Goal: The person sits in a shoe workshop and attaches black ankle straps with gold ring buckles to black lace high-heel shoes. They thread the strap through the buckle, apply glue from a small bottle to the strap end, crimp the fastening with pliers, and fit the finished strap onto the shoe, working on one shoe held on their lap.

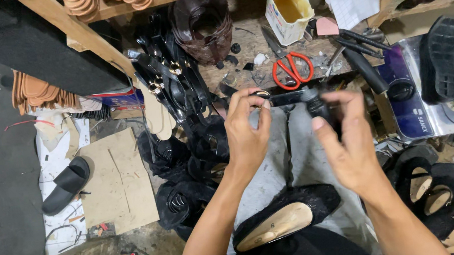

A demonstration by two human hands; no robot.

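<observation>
Head view: left hand [245, 123] pinches one end of a black strap [288, 98] bearing a gold buckle [261, 93], right hand [342, 141] loosely grips the other end, above a black shoe [287, 217] on the lap, red scissors [291, 69] just beyond.

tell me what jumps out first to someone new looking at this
The two hands, left hand and right hand, meet at centre over a thin black strap. Behind them, red-handled scissors lie on the cluttered wooden bench. A black lace shoe rests on the person's lap.
</observation>
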